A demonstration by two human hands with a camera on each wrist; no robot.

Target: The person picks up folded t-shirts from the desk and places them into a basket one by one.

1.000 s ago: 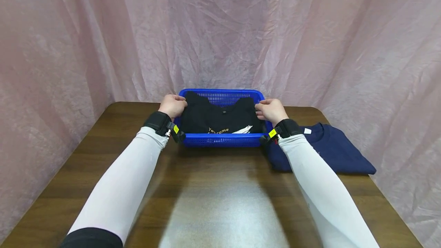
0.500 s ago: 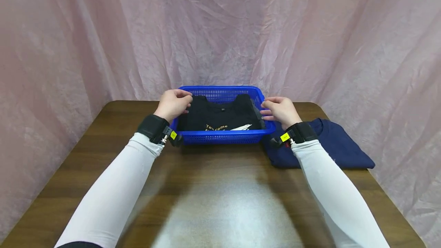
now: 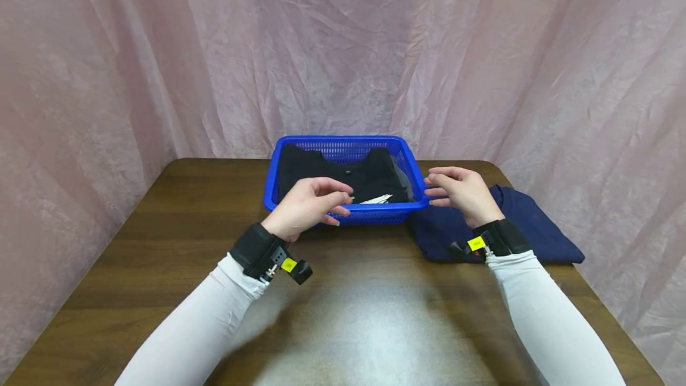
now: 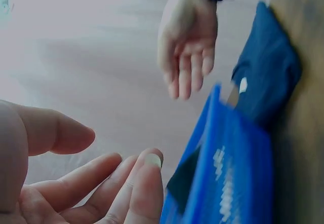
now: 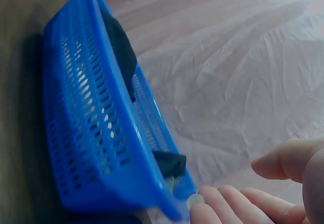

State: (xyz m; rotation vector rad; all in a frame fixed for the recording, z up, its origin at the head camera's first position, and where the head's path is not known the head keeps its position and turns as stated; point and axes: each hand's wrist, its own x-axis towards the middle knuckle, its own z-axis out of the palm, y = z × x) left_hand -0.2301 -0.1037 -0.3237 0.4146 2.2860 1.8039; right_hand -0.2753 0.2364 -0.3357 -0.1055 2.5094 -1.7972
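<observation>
A blue plastic basket [image 3: 287, 155] stands at the far middle of the wooden table [image 3: 177, 231]. A folded black shirt [image 3: 321, 170] with yellow lettering lies inside it. My left hand [image 3: 311, 202] hovers in front of the basket's near rim, fingers relaxed and holding nothing. My right hand [image 3: 455, 190] hovers just right of the basket, above a folded navy shirt [image 3: 536, 231], fingers loosely extended and holding nothing. The basket [image 5: 96, 133] shows close up in the right wrist view, and in the left wrist view the basket [image 4: 233, 178] lies beside the navy shirt [image 4: 268, 67].
Pink crinkled curtain [image 3: 343, 46] hangs behind and on both sides of the table. The navy shirt lies near the table's right edge. Bare wood with a light patch [image 3: 348, 326] spreads in front of the basket.
Both hands have let go of the black shirt in the basket and pulled back toward me. The left hand now sits before the basket, the right over the navy shirt.
</observation>
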